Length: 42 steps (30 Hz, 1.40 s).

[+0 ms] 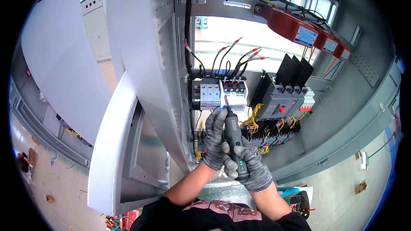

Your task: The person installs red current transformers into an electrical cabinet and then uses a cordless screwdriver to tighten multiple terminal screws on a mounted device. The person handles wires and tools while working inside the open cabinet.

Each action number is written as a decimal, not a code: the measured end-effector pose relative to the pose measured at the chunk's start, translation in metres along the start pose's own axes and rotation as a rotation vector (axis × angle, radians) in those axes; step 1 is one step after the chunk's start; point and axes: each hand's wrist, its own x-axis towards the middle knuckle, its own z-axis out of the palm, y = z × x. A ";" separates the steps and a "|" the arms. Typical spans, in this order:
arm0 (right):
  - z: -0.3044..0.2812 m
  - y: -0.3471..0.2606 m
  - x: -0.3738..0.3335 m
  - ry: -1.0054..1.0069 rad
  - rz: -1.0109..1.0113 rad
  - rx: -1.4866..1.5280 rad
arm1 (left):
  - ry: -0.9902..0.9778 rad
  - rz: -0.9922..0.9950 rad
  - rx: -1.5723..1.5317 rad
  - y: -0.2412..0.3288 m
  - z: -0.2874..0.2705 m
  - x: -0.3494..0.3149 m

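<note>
Tool: electric screwdriver, slim dark grey body, upright at centre of scene, bit tip set against the white terminal block inside the grey cabinet.
Right hand: grey knit glove, closed round the lower body of the electric screwdriver, near its green indicator light.
Left hand: grey knit glove, wrapped about the upper barrel from the left, steadying it.
Handling: judged rigid and fairly light; smooth casing, though the knit gloves should grip it; best held at lower body with a guiding hold near the bit end.
Surroundings: grey breakers just left of the terminal block; black breaker to its right; loose black wires with red ferrules standing above; red transformers far right; cabinet door open at left.
</note>
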 end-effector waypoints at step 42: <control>0.020 -0.002 0.001 0.044 0.020 0.157 | 0.129 -0.002 0.076 0.000 0.005 0.005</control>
